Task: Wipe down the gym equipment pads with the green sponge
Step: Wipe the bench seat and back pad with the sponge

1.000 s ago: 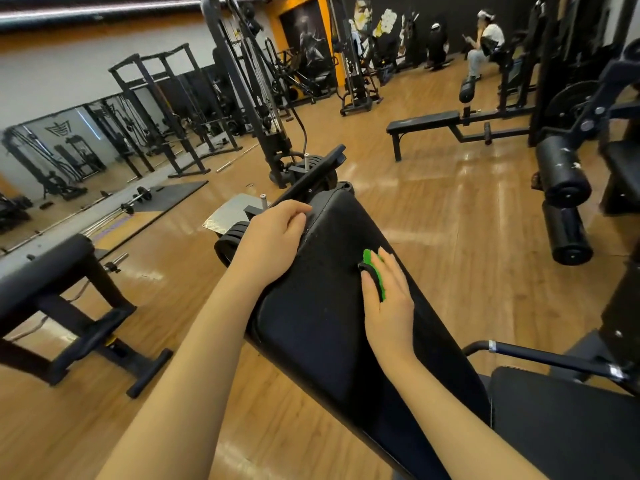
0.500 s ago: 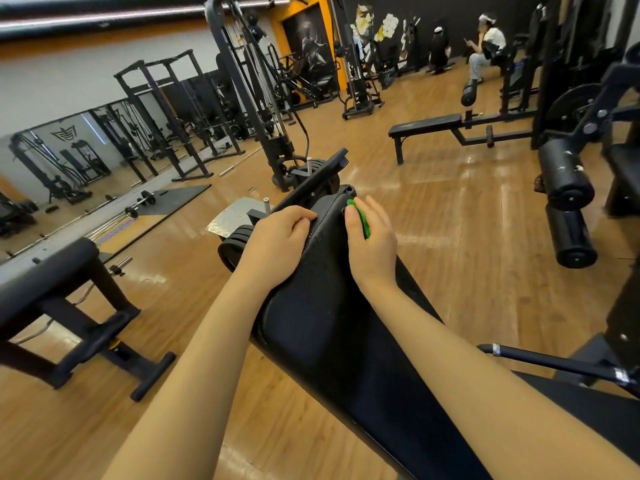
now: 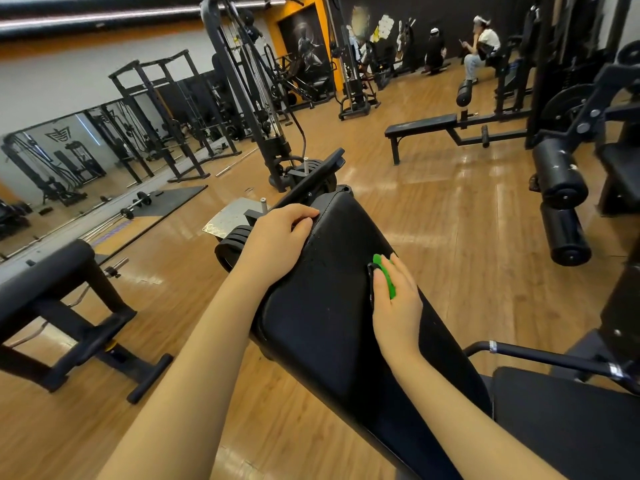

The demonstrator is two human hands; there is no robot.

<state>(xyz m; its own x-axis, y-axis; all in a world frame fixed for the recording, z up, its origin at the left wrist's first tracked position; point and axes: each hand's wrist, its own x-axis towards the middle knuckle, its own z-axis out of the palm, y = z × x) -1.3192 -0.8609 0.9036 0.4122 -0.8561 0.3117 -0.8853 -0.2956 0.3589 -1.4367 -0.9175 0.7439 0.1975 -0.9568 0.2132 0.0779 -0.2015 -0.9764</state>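
A wide gym with a wooden floor [image 3: 433, 216] holds black machines, a flat bench [image 3: 420, 128] and a wall mirror [image 3: 62, 161]. In front, a long black pad [image 3: 329, 306] slopes away from the viewer. The left hand [image 3: 277, 244] grips the pad's left edge near the far end, fingers curled over it. The right hand [image 3: 396, 303] presses the green sponge [image 3: 386, 275] flat against the middle of the pad, fingers straight and together.

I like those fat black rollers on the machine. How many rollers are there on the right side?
2. The upper roller hangs on the machine at the right edge, and the lower roller sits just beneath it, nearer the floor. Others may be hidden behind the machines.
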